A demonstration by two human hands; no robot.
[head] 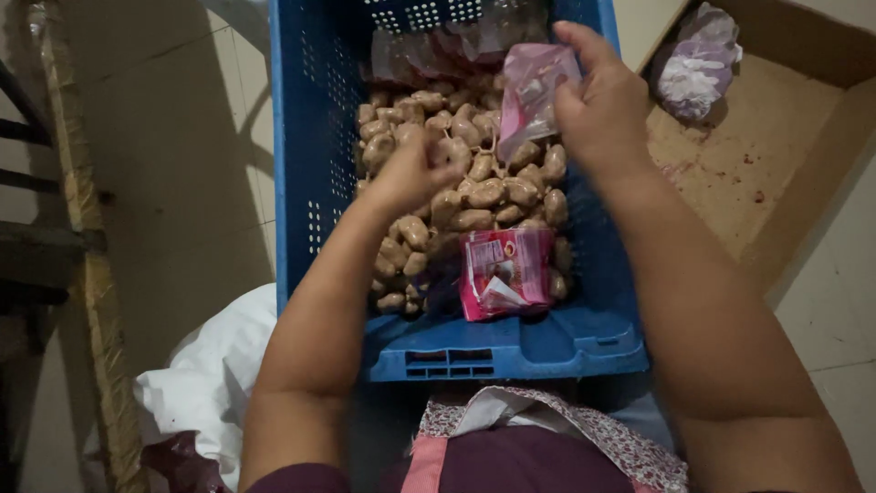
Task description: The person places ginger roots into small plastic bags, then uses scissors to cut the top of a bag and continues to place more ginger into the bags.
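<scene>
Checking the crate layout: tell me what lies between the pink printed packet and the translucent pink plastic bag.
In the head view, tan lumpy sausage pieces fill the stretch between the pink printed packet and the translucent pink plastic bag.

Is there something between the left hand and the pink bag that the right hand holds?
Nothing visible stands between them. The left hand is closed over the pale sausages in the blue crate, and the small pink bag in the right hand hangs just beside it, with only open air between.
</scene>
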